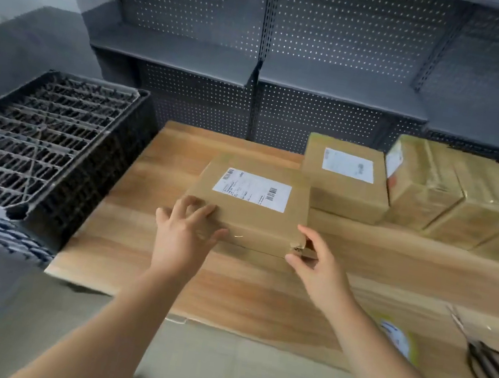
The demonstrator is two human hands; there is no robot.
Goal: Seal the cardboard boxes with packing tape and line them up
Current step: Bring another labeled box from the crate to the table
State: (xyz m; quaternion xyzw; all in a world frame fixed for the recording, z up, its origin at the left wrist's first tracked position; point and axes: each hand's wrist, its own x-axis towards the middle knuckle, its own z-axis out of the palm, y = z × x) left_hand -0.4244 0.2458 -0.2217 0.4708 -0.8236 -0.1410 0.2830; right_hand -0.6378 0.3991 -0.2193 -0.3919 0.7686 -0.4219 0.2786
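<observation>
Head view: left grip (pixel 183 237) apart, flat on cardboard box (pixel 256 219); right grip (pixel 317 266) tight around its near corner.

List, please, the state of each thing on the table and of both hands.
near box, closed, lying flat, near-right corner torn
left hand, rests on its near-left corner
right hand, pinches its near-right corner
rear box, closed, labelled
scissors, closed, lying flat

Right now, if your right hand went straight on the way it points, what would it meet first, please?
The right hand would first meet the front box at its torn near corner; they may already touch.
</observation>
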